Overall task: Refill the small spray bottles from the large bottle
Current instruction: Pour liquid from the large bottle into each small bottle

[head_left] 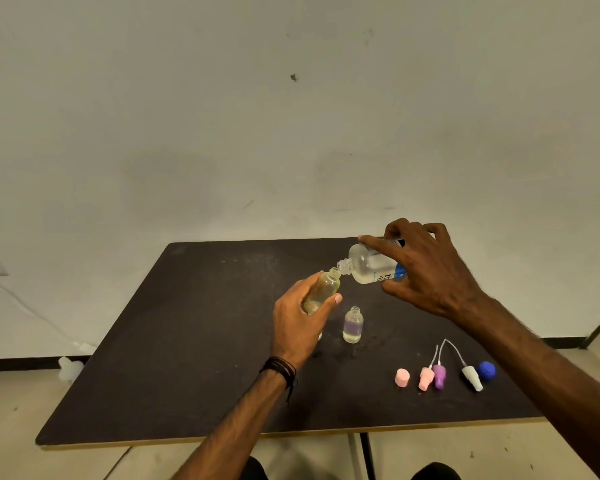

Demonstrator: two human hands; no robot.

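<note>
While the right hand (426, 268) wraps its fingers and thumb around the large bottle (371, 265) and tips it nearly level, the left hand (300, 313) grips a small spray bottle (323, 291) between thumb and curled fingers, lifted off the dark table (187, 341) and tilted so that its open neck meets the large bottle's mouth. Both necks appear to touch or nearly touch; whether liquid is flowing cannot be told. A second small bottle (353, 325), uncapped and partly filled, stands upright on the table just beside the left hand. Near the right forearm lie the removed parts: a pink cap (402, 377), a pink sprayer (426, 377), a purple sprayer (439, 375), a white sprayer (472, 377) and a blue cap (486, 370), the sprayers with their dip tubes pointing away from the person. Good execution of this pour probably requires keeping the two mouths aligned, raising the large bottle's base gradually so the stream stays thin, and watching the level in the small bottle, leaving room below the neck for the sprayer stem. Since both vessels are held in the air, a steady left wrist matters; overshoot would likely spill onto the table.
</note>
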